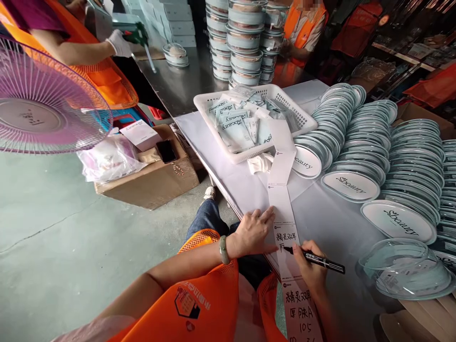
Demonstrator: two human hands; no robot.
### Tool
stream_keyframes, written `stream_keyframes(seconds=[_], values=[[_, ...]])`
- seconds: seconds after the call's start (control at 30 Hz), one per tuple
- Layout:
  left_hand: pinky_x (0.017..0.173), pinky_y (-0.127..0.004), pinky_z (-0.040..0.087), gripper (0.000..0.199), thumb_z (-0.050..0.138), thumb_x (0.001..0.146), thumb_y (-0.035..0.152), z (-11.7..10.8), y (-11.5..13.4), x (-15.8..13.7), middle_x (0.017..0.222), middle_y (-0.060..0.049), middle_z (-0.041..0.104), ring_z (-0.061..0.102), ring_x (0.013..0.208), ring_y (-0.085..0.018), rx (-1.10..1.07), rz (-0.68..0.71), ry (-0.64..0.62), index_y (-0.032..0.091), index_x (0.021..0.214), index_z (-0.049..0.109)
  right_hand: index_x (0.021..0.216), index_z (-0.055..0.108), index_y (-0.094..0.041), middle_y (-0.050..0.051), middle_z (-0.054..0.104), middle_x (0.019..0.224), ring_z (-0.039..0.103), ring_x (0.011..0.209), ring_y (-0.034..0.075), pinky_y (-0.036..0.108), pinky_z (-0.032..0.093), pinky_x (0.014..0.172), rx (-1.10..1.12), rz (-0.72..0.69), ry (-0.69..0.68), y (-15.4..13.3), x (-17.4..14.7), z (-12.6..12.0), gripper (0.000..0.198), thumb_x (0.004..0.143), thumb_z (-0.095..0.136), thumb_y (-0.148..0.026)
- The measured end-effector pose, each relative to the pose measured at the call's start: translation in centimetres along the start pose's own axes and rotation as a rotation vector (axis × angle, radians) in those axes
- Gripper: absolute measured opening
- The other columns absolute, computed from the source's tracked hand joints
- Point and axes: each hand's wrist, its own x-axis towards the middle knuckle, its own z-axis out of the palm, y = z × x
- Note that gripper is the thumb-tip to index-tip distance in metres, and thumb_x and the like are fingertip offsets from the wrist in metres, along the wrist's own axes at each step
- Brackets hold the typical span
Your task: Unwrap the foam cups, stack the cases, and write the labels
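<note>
My right hand (313,270) grips a black marker pen (326,262), its tip on a white label strip (283,206) that runs down the table toward me. Handwritten black characters stand on the label under the tip, and the label below it is filled with more writing. My left hand (253,232) lies with fingers spread, its fingertips at the left edge of the strip. A green bangle circles the left wrist. The strip's upper end folds up against a white basket (235,156) of small printed packets (233,128).
Rows of oval lidded boxes (351,185) line the right side, with clear lids (402,266) in front. Stacked round containers (245,42) stand behind. A purple fan (46,114) and a carton (153,185) are at left. Two people in orange vests work beyond.
</note>
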Motion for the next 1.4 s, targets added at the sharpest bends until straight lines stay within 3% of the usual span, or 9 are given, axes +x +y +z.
stream_keyframes(seconds=[0.4,0.63,0.87,1.07,1.23,1.4], values=[[0.087,-0.043,0.053,0.096,0.056,0.081,0.074,-0.2,0.0,0.0,0.163,-0.013,0.032,0.056,0.113,-0.032,0.002,0.002,-0.010,0.009,0.151,0.042,0.063,0.040,-0.022,-0.008,0.043,0.047,0.038,0.039,0.007,0.020,0.032,0.040,0.014,0.003,0.003,0.0,-0.2,-0.1,0.035,0.090,0.062,-0.031],[0.089,-0.042,0.054,0.096,0.055,0.081,0.075,-0.1,-0.1,0.0,0.164,-0.012,0.031,0.056,0.114,-0.031,0.012,0.004,0.002,0.010,0.151,0.042,0.064,0.038,-0.022,-0.009,0.038,0.049,0.035,0.040,0.006,0.019,0.031,0.041,-0.008,-0.086,-0.017,-0.3,0.1,-0.2,0.034,0.089,0.061,-0.026],[0.086,-0.039,0.054,0.091,0.052,0.084,0.076,0.1,0.0,0.1,0.163,-0.011,0.034,0.059,0.112,-0.030,0.048,-0.001,0.010,0.014,0.149,0.044,0.062,0.037,-0.022,-0.008,0.038,0.047,0.035,0.040,0.006,0.020,0.032,0.040,-0.006,-0.091,-0.028,-0.6,0.1,-0.1,0.036,0.089,0.061,-0.027],[0.086,-0.040,0.055,0.092,0.055,0.083,0.075,-0.1,0.2,0.1,0.162,-0.011,0.035,0.058,0.113,-0.030,0.029,-0.016,0.009,0.012,0.148,0.045,0.063,0.040,-0.023,-0.007,0.039,0.050,0.040,0.045,0.009,0.020,0.036,0.045,-0.003,0.068,0.138,0.0,-0.1,-0.6,0.035,0.087,0.062,-0.034],[0.086,-0.041,0.056,0.091,0.055,0.082,0.074,-0.2,0.1,0.2,0.162,-0.011,0.036,0.058,0.113,-0.030,0.007,-0.011,0.021,0.012,0.147,0.046,0.059,0.039,-0.023,-0.005,0.041,0.048,0.040,0.043,0.010,0.023,0.035,0.043,0.004,0.127,-0.016,0.5,0.5,-1.4,0.041,0.087,0.061,-0.045],[0.085,-0.041,0.056,0.088,0.056,0.083,0.074,0.1,0.0,0.3,0.161,-0.011,0.037,0.059,0.112,-0.030,0.009,-0.016,0.027,0.013,0.146,0.048,0.060,0.040,-0.024,-0.005,0.042,0.046,0.039,0.041,0.011,0.024,0.034,0.042,-0.025,0.140,0.006,0.7,0.4,-1.2,0.042,0.087,0.063,-0.047]])
